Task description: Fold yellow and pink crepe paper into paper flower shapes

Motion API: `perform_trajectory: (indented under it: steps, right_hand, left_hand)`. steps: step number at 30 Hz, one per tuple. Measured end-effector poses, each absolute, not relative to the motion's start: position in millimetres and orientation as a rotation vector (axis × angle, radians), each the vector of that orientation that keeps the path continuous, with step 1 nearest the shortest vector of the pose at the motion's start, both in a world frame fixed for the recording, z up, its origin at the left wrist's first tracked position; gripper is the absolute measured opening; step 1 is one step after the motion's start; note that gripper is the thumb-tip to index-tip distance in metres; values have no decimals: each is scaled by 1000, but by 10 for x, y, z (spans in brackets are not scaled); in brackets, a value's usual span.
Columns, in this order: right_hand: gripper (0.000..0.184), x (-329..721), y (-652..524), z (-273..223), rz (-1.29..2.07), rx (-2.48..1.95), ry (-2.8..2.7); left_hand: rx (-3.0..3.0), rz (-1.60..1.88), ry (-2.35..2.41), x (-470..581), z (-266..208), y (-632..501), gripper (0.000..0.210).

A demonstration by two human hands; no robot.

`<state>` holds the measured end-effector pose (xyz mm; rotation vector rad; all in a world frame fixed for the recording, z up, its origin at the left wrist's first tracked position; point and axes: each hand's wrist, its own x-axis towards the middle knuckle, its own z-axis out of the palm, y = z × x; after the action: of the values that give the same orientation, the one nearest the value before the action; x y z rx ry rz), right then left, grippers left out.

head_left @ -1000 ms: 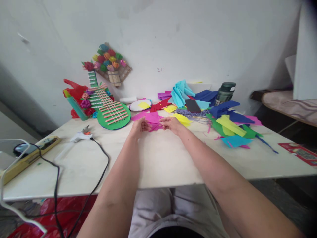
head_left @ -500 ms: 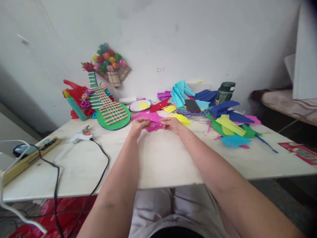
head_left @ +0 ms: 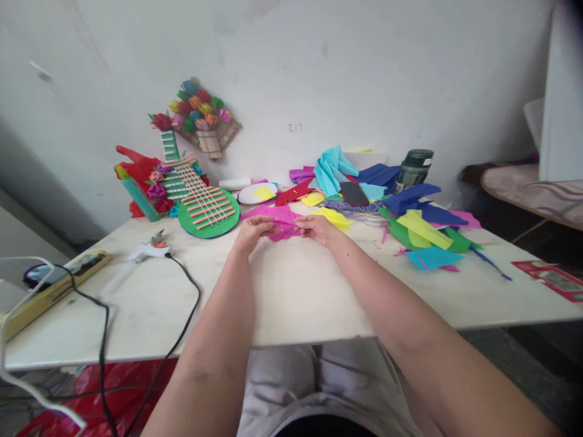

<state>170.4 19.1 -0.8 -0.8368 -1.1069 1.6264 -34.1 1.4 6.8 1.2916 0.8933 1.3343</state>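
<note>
Both hands are over the middle of the white table (head_left: pixel 314 291), close together. My left hand (head_left: pixel 253 232) pinches the left side of a piece of pink crepe paper (head_left: pixel 285 223). Thumb and fingers of my right hand (head_left: pixel 315 228) are closed on its right side. More pink paper shows behind and between the hands, and I cannot tell where the held piece ends. Yellow paper (head_left: pixel 334 218) lies just behind my right hand. Left of my left hand rests a green guitar-shaped craft (head_left: pixel 209 212) with stick frets and string.
A glue gun (head_left: pixel 152 250) and its black cord lie at the left, near a power strip (head_left: pixel 86 264). At the back are turquoise paper (head_left: pixel 334 170), a phone (head_left: pixel 354 194) and a dark bottle (head_left: pixel 414 170). Cut paper sheets (head_left: pixel 423 230) spread at the right, beside a red card (head_left: pixel 553 279).
My left hand has shifted very slightly to the left, with the pink paper between the hands looking a little more spread. Everything else stays as it was.
</note>
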Motion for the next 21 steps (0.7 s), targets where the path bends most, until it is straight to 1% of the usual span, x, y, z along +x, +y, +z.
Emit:
perform_trajectory:
  steps: [9,15,21]
  right_hand:
    - [11,1703,179,-2,1622,-849,-1109]
    - [11,1676,175,-6,1594,-860,-1140]
    - [13,1641,177,-15,1503,-876,-1185]
  left_hand:
    - [1282,1341,914,-324,78,1,31]
    - [1286,1328,935,-344,35,40,24]
    - [1141,1338,962,-316,34,56,21]
